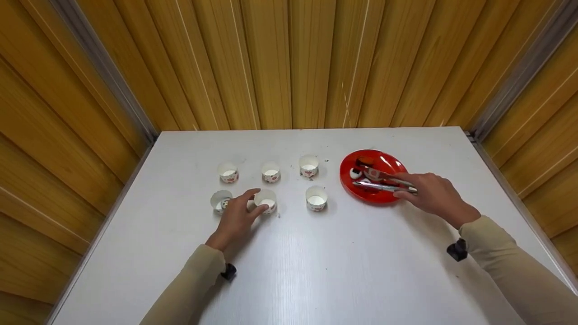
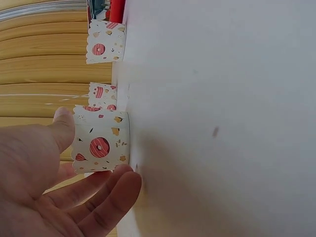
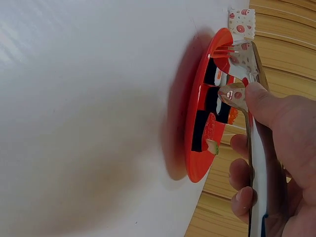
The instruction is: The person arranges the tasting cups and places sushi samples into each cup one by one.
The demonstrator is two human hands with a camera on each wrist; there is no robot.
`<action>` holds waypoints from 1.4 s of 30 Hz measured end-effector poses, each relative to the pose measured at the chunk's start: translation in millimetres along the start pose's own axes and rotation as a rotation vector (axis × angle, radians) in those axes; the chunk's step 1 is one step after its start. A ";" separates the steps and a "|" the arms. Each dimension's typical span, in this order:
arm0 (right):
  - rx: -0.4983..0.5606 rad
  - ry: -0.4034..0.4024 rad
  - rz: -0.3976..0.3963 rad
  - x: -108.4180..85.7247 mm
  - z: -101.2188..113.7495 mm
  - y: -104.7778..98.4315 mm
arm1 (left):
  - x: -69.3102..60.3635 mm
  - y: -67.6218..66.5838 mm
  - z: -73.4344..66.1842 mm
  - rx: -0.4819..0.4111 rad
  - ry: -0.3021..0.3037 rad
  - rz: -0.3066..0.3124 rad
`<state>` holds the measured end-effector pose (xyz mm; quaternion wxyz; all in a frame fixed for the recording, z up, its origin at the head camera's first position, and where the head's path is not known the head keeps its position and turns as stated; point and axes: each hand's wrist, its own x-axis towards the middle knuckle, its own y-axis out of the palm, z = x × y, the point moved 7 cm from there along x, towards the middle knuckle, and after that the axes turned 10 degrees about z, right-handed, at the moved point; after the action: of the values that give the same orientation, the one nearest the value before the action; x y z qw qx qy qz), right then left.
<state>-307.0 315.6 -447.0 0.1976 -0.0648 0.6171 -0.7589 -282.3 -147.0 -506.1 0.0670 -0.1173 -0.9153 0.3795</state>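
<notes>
Thumb and fingers of my left hand [image 1: 238, 218] curve round a patterned paper cup [image 1: 265, 201] in the front row; the left wrist view shows the hand [image 2: 64, 182] at both sides of the cup [image 2: 101, 143]. My right hand [image 1: 435, 197] grips metal tongs [image 1: 390, 186], their tips parted over a red plate [image 1: 350, 190]. In the right wrist view the hand [image 3: 286, 158] holds the tongs [image 3: 259, 173] beside several sushi pieces [image 3: 211, 101] on the plate [image 3: 196, 168], with nothing visibly pinched between the tips.
To the left stands a cup [image 1: 221, 201] with a small item inside. Another cup [image 1: 316, 198] is in the front row, and three more, one of them nearest the plate [image 1: 309, 166], form the back row. Wood-patterned walls [image 1: 307, 63] border the white table [image 1: 293, 271].
</notes>
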 end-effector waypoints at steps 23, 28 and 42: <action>-0.014 -0.015 -0.038 -0.5 -4.5 7.4 | 1.3 3.7 0.5 0.022 0.018 0.005; 0.008 -0.006 -0.039 -0.8 -6.1 8.0 | 1.9 2.9 0.0 0.017 0.015 0.001; 0.047 0.007 -0.034 1.1 -3.4 7.7 | -0.1 1.6 -1.3 0.008 0.053 -0.010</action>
<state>-307.4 317.1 -455.3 0.1840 -0.0682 0.5984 -0.7768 -281.6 -145.0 -506.3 0.0938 -0.1226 -0.9122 0.3796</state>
